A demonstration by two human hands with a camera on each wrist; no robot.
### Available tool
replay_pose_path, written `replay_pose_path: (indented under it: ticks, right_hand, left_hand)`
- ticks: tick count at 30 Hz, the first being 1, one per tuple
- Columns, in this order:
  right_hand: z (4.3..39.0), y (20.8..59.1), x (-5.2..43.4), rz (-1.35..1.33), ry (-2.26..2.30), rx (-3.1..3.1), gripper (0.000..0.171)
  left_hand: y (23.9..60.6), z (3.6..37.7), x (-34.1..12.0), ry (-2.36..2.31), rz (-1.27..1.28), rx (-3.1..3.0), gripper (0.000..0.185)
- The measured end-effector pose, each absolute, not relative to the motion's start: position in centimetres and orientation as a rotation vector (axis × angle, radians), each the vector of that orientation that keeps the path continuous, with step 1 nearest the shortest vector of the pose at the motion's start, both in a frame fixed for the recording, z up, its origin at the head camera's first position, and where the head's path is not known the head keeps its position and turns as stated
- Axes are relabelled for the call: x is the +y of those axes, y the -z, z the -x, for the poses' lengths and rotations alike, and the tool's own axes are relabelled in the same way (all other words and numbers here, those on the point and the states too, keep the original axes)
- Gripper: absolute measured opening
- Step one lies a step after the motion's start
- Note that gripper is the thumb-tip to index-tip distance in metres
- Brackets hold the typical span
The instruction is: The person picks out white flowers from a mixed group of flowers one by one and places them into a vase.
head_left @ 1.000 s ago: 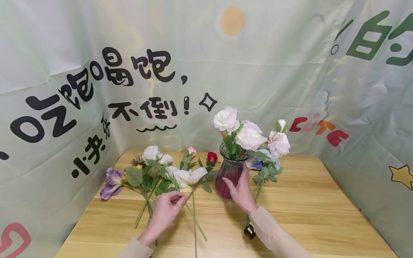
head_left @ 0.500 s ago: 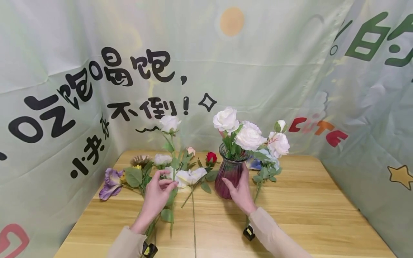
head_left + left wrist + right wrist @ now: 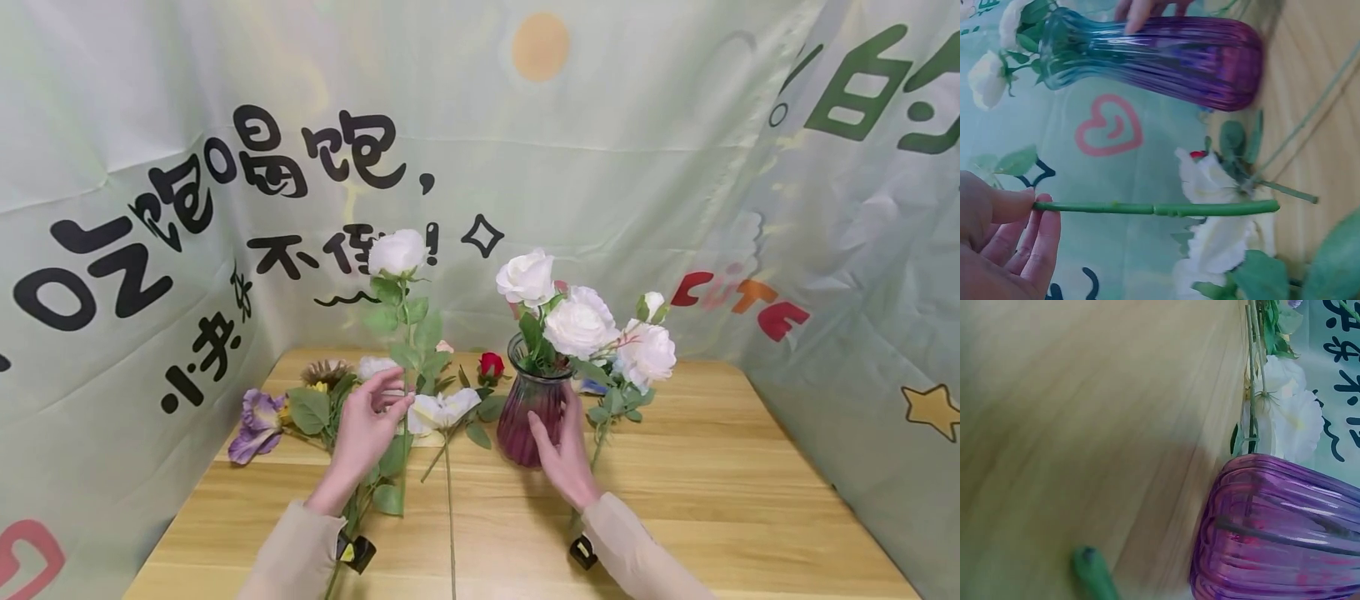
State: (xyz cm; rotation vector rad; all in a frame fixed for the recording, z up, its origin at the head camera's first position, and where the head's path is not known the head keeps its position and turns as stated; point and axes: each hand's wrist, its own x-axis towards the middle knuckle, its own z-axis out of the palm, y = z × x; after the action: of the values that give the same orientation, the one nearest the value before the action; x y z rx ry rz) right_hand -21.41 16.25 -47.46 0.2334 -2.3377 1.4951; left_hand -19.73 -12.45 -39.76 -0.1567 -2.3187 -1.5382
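Meanwhile, left hand [image 3: 365, 431] pinched the stem of a white rose [image 3: 397, 252], grip clamped, holding it upright above the counter [image 3: 712, 492], left of the vase [image 3: 531, 410]. Right hand [image 3: 567, 451] rested against the vase's side, fingers straight, roses standing inside.

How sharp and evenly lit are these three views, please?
Head view: sharp, soft even light, edges bowed by the wide lens. Left wrist view: bluish cast, stem crisp, vase slightly soft. Right wrist view: table heavily blurred, vase ribs clearer.
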Motion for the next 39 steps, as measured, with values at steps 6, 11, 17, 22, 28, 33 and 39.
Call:
replay_pose_path:
  ticks: [6, 11, 17, 22, 28, 33, 39]
  right_hand:
    - [21.6, 47.8, 16.2, -0.238, -1.441, -2.299, 0.080]
    - [21.7, 47.8, 15.9, -0.251, -1.404, -2.264, 0.082]
    - [22.0, 47.7, 15.8, -0.231, -1.385, -2.261, 0.083]
    - [22.1, 47.8, 15.8, -0.213, -1.377, -2.278, 0.084]
    - [22.1, 48.0, 15.7, -0.210, -1.358, -2.281, 0.084]
    - [22.1, 48.0, 15.5, -0.242, -1.327, -2.254, 0.082]
    - [22.3, 48.0, 15.4, -0.277, -1.301, -2.212, 0.078]
  left_hand:
    - [37.9, 20.2, -11.8, 1.610, 0.188, -2.233, 0.031]
    - [36.2, 20.7, -11.0, 1.629, 0.225, -2.169, 0.027]
    - [34.2, 20.8, -9.3, 1.674, 0.278, -2.079, 0.024]
    - [32.9, 20.8, -7.8, 1.612, 0.365, -2.022, 0.017]
    - [31.6, 21.1, -6.4, 1.560, 0.482, -1.933, 0.015]
    - [30.0, 21.3, -5.5, 1.558, 0.548, -1.877, 0.020]
    - [28.3, 21.7, -4.6, 1.617, 0.599, -1.811, 0.022]
